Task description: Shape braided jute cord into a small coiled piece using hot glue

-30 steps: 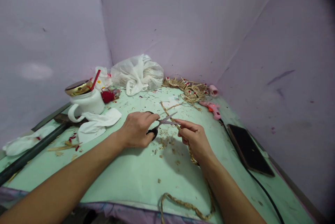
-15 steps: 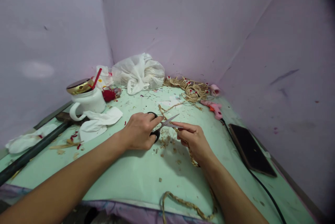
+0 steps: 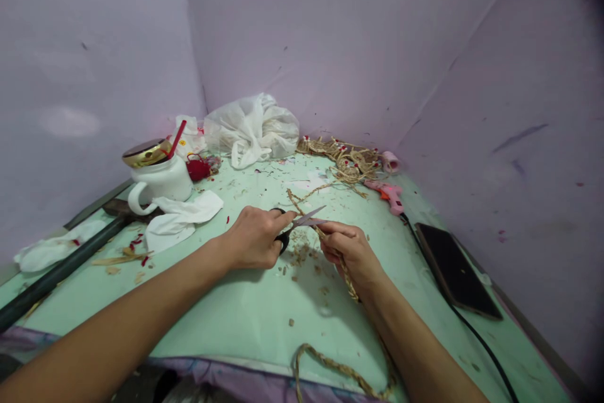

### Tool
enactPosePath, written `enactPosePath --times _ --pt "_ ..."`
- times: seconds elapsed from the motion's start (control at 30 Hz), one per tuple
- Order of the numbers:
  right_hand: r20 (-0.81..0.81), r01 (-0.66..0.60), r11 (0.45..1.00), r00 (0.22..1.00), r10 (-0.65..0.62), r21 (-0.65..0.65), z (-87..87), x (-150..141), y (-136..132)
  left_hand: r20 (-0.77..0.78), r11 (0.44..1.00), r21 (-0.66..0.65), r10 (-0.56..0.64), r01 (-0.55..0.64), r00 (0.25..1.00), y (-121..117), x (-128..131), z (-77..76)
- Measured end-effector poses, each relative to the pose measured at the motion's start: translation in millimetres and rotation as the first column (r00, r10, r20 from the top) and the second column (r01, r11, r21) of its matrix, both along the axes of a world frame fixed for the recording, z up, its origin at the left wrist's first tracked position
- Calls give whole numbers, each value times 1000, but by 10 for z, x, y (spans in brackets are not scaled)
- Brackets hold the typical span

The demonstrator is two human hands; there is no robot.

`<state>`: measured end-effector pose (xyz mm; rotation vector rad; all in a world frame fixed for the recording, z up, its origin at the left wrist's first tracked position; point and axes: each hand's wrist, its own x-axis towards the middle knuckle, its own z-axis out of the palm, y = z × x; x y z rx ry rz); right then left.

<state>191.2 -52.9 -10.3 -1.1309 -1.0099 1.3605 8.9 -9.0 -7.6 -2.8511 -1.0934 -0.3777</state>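
Observation:
My left hand (image 3: 257,236) grips black-handled scissors (image 3: 304,219), their blades slightly apart and pointing right, close to the fingertips of my other hand. My right hand (image 3: 350,252) is closed round a braided straw cord (image 3: 348,274). One end of the cord comes out past my fingers beside the blades; whether the blades touch it I cannot make out. Its other end runs under my right forearm and loops at the table's front edge. Small tan clippings (image 3: 302,255) lie beneath the scissors.
A white mug (image 3: 163,180) with a gold lid, a hammer (image 3: 70,264) and white cloth (image 3: 182,220) stand or lie at left. Behind are a plastic bag (image 3: 255,129) and woven straw pieces (image 3: 352,164). A pink glue gun (image 3: 389,194) and phone (image 3: 457,271) lie at right.
The scissor blades have come closer together. My right fingers have curled in a little more around the cord. The whole view has shifted slightly.

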Motion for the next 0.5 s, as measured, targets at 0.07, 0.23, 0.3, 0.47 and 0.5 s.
enactPosePath --times 0.07,0.23,0.3,0.47,0.5 --pt "-17 21 1000 1000 -21 -14 -8 1 8 15 1000 -16 -2 2 1000 3 2 -13" --pt "-105 61 997 992 -67 -57 -52 23 64 248 991 -129 -2 35 969 38 0 1" --pt "-118 67 996 990 -73 -59 -74 38 89 387 985 -169 37 31 921 64 -16 29" --pt "-139 66 996 988 -74 -66 -95 52 104 458 991 -134 57 6 887 111 -75 70" --pt "-144 66 996 987 -75 -64 -94 50 100 437 994 -107 44 3 898 111 -80 62"
